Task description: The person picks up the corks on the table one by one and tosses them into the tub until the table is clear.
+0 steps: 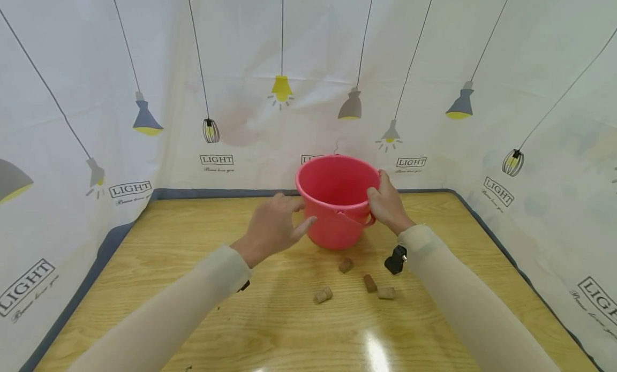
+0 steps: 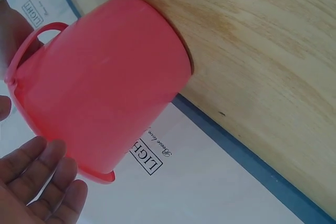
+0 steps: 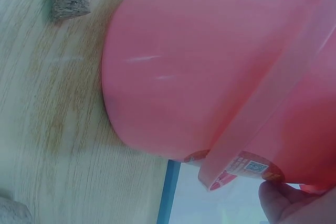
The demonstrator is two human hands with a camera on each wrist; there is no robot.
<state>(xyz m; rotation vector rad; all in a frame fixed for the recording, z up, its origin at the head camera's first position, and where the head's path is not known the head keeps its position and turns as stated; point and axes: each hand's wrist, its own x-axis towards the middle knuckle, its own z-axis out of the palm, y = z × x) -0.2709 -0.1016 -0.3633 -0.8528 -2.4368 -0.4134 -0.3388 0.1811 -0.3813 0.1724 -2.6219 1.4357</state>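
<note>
A red plastic bucket (image 1: pixel 333 228) stands on the wooden table, its mouth tipped a little toward me. My right hand (image 1: pixel 388 205) grips the bucket's right rim, thumb at the lip; the right wrist view shows its fingers (image 3: pixel 275 200) against the outer wall near a printed label (image 3: pixel 254 166). The bucket's handle (image 3: pixel 262 108) hangs down along the front. At the left rim, my left hand (image 1: pixel 271 225) is spread with thumb and fingers apart. The left wrist view has its relaxed fingers (image 2: pixel 50 174) right beside the rim. Several corks (image 1: pixel 323 295) lie in front of the bucket.
The wooden table (image 1: pixel 202 222) is bordered by a dark blue edge strip (image 1: pixel 226 193). White cloth (image 1: pixel 250 136) printed with lamps surrounds it at the back and sides. A black device (image 1: pixel 396 259) sits at my right wrist.
</note>
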